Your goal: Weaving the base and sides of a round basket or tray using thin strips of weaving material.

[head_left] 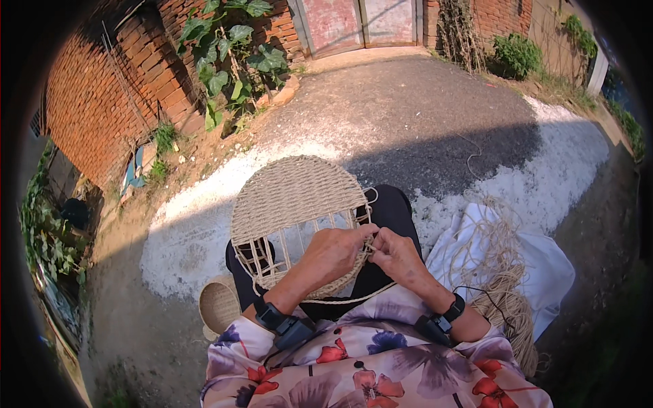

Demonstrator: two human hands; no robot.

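Note:
A beige woven cord basket [297,191] rests on my lap, tightly woven on its far part, with bare frame bars and gaps on the near part. My left hand [335,249] reaches across the open bars to the right edge, its fingers pinched there. Close beside it, my right hand [398,255] pinches at the same edge, the fingertips of both hands nearly meeting. Between them is cord of the basket's colour, mostly hidden by the fingers. A length of cord [354,299] runs along the near side under my wrists, and a small loop sticks out at the right edge.
To my right a heap of loose beige cord [507,292] lies on a white cloth [551,265]. A small round woven basket [219,307] stands on the ground at left. Ahead are a leafy plant [235,58], brick walls [109,102] and a faded red double door [360,24].

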